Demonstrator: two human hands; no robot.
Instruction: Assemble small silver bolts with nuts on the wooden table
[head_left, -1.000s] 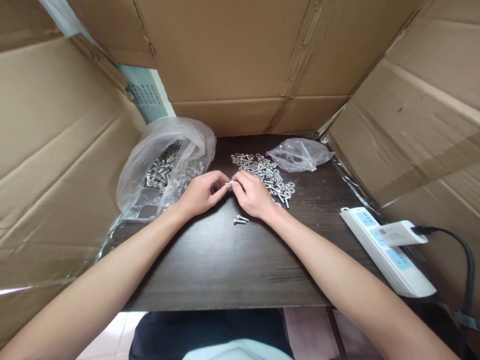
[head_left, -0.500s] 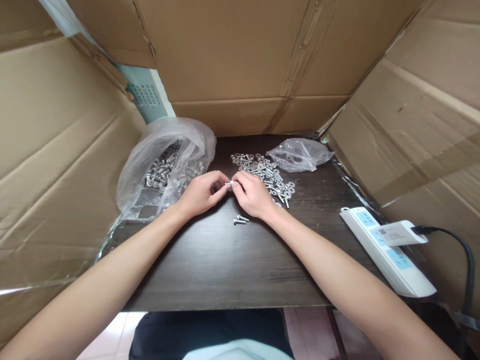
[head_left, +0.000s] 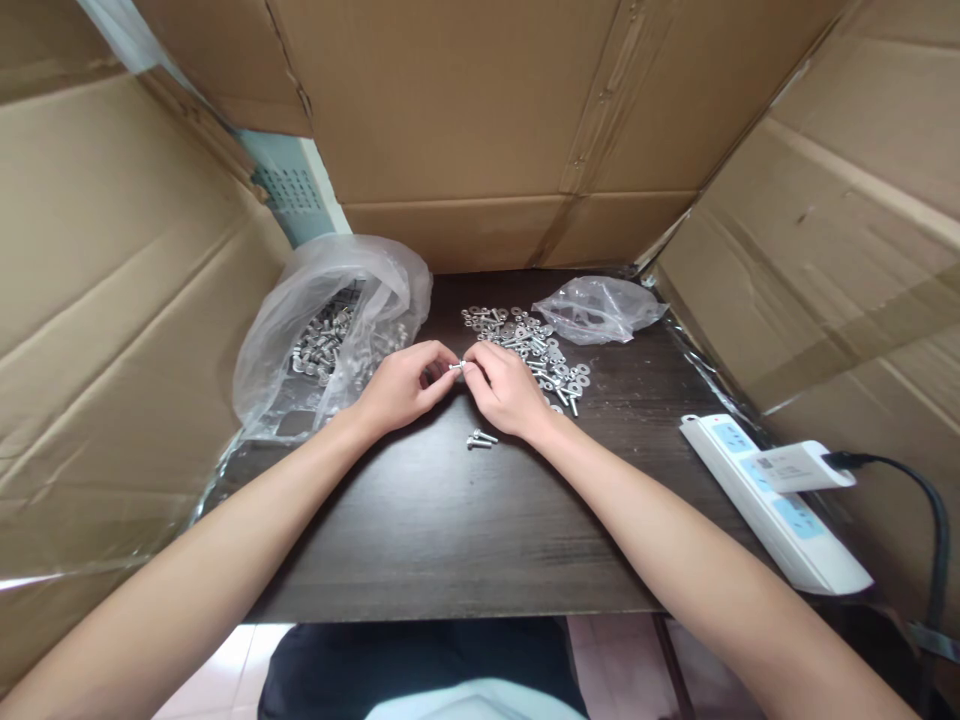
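Observation:
Between my fingertips, over the middle of the dark table, is a small silvery screw (head_left: 457, 366). My left hand (head_left: 411, 385) pinches it from the left, and my right hand (head_left: 504, 388) pinches its other end. The fingertips partly cover it. Two screws (head_left: 480, 440) lie side by side on the table just below my hands. Beyond and to the right of my right hand spreads a loose pile of screws and washers (head_left: 536, 345). Left of my left hand, an open clear plastic bag (head_left: 262, 350) holds many metal fasteners (head_left: 322, 343).
A crumpled clear bag (head_left: 600, 308) lies at the table's back right. A white power strip (head_left: 772, 510) with a plugged-in white adapter (head_left: 802, 467) and black cable sits on the right. Cardboard walls (head_left: 480, 100) enclose the left, back and right of the table (head_left: 450, 540).

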